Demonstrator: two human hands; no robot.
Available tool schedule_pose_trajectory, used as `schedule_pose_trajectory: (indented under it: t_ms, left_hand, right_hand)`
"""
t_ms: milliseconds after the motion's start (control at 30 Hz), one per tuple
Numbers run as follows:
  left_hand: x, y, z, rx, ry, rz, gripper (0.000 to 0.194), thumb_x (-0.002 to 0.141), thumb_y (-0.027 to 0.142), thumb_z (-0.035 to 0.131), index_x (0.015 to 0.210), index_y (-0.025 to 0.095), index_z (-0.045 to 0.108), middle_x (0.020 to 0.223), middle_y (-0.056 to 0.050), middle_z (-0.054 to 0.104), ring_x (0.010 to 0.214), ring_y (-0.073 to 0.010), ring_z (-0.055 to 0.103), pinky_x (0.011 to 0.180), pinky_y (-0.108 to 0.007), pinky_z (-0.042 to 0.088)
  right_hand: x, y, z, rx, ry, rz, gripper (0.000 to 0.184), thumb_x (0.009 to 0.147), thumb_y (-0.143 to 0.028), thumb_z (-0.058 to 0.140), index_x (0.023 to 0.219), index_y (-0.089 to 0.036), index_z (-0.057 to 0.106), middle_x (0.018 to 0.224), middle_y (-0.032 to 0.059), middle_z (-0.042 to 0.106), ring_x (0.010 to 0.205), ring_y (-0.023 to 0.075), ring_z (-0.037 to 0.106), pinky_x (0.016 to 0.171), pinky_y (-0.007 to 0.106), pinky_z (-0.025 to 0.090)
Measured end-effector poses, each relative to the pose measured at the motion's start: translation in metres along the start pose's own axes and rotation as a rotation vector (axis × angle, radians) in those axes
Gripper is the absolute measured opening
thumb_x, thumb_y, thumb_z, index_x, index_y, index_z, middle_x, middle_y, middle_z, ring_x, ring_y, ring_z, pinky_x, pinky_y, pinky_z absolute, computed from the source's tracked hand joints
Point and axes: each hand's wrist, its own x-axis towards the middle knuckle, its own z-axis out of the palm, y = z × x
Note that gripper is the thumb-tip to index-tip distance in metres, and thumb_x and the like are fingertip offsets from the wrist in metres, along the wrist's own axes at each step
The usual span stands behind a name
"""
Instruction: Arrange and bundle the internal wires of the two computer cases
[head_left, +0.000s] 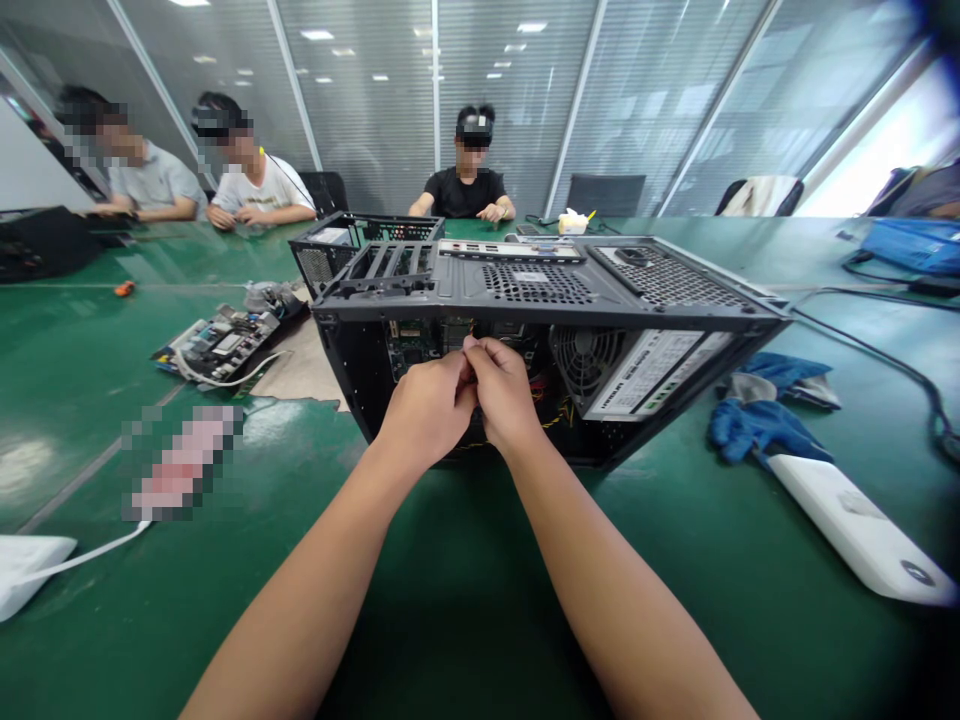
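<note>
A black computer case [390, 300] lies in front of me with its open side towards me. Both hands meet at that opening, fingertips close together. My left hand [427, 400] is closed, fingers bent and pinching. My right hand [504, 385] is closed too, its thumb and fingers against the left fingertips. Whatever they pinch is too small or hidden to name; a thin yellow-and-black wire shows just above. Behind the hands is a circuit board [409, 352], partly covered. To their right sits a power supply [649, 372] with a fan, and loose wires [556, 412] hang below it.
A loose motherboard [225, 340] lies at left near cardboard [300, 365]. Blue gloves [765, 425] and a white power bank [859, 520] lie at right. A blurred pink item [187, 465] is on a white cable. Another case [322, 240] stands behind; people sit across the table.
</note>
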Motion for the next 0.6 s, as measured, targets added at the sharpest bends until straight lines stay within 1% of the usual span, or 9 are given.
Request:
schedule_pose_trajectory:
  t_ms: [167,333,600]
  left_hand:
    - [0.0004,-0.0007,0.0008,-0.003,0.002,0.005,0.014,0.086,0.018,0.054,0.096,0.018,0.064,0.083,-0.007,0.072,0.071,-0.0207,0.067,0.066,-0.031,0.050]
    - [0.0005,-0.0001,0.0009,0.009,-0.002,-0.004,0.014,0.086,0.017,0.054,0.096,0.018,0.064,0.084,-0.007,0.072,0.072,-0.0209,0.067,0.067,-0.031,0.051]
    - [-0.0002,-0.0008,0.0037,0.029,-0.001,0.001,0.020,0.087,0.017,0.053,0.103,0.018,0.065,0.087,-0.009,0.072,0.076,-0.0230,0.069,0.070,-0.034,0.052]
  right_hand:
    - [0.0004,-0.0001,0.0004,0.033,-0.001,-0.013,0.044,0.082,-0.044,0.064,0.057,-0.022,0.037,0.057,-0.0045,0.037,0.056,0.0111,0.037,0.054,0.028,0.031]
    - [0.0002,0.0012,0.0006,0.013,0.012,-0.003,0.043,0.081,-0.045,0.064,0.057,-0.022,0.037,0.057,-0.0046,0.036,0.056,0.0110,0.035,0.053,0.027,0.030]
    - [0.0007,0.0037,0.0009,-0.009,0.012,-0.014,0.045,0.082,-0.050,0.062,0.058,-0.022,0.036,0.060,-0.0046,0.035,0.057,0.0111,0.035,0.055,0.028,0.032]
